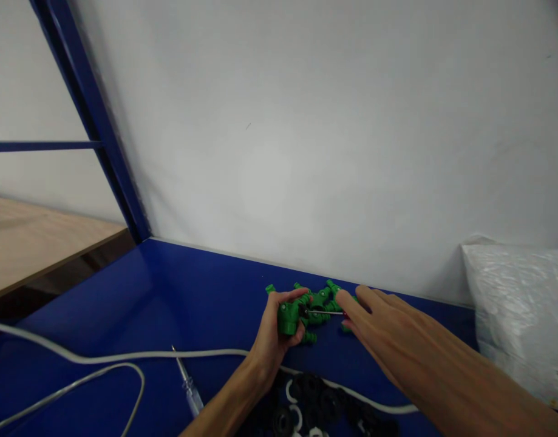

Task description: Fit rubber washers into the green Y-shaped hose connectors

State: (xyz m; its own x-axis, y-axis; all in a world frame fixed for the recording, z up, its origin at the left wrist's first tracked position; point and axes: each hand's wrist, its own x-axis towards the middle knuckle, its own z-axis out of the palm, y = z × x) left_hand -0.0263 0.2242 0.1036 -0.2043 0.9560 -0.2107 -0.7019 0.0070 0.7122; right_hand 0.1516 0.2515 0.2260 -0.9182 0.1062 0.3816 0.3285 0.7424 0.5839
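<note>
Black rings (314, 396) nearest; right hand (382, 326) pinches tool (326, 312), slip possible if green fitting (287, 319) twists in clasping left hand (270, 332).

Left hand (270, 335) round a green fitting (288, 319), right hand (383, 321) holding thin-shafted tool (326, 312) to it, green pieces (322, 297) close by, blue bench (206, 303)

Tool handle (345, 315) mostly hidden by right hand (382, 317), plastic bag (520, 309) cropped rightward
</note>
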